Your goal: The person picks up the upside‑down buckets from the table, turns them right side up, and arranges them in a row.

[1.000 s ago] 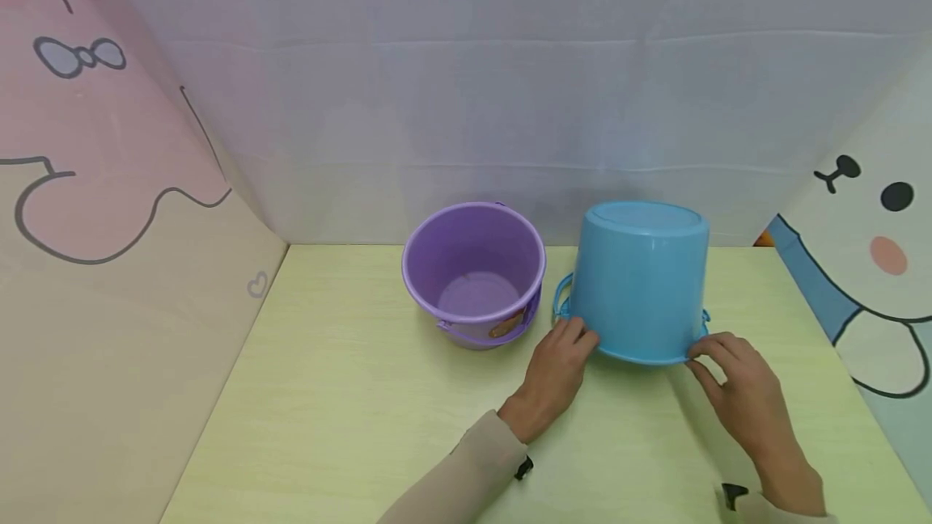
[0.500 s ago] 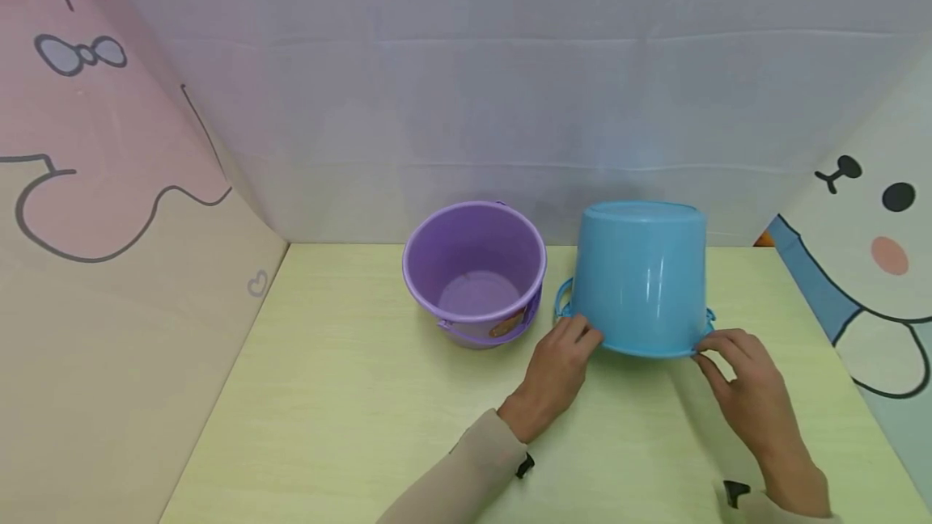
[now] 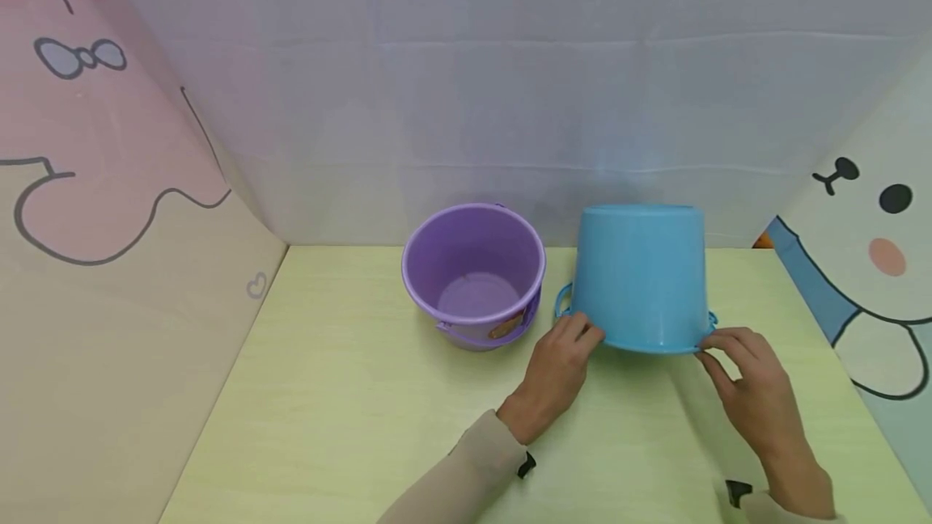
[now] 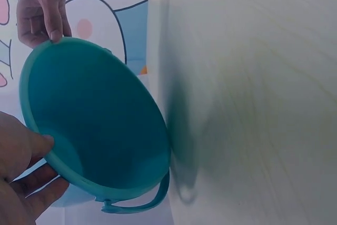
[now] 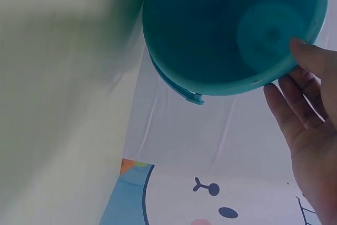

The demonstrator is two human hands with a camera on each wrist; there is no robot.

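Observation:
A blue bucket (image 3: 641, 277) is tipped upside down at the right of the table, its near rim raised toward me. My left hand (image 3: 557, 366) pinches that rim at its left side, and my right hand (image 3: 757, 386) pinches it at the right. In the left wrist view the bucket (image 4: 105, 114) shows its bare inside, with the far rim right at the tabletop and the handle hanging beside it. The right wrist view has my thumb inside the rim of the bucket (image 5: 210, 85) and the other fingers outside. A purple bucket (image 3: 473, 330) stands upright to the left.
The pale yellow-green table (image 3: 328, 395) meets a white cloth backdrop (image 3: 466, 103) close behind both buckets. Side panels with cartoon animals stand left (image 3: 131, 281) and right (image 3: 859, 265).
The blue bucket has tilted slightly, so less of its base shows and its near rim sits a bit higher. Both hands kept their hold, with the right hand shifting slightly rightward. The purple bucket stayed put.

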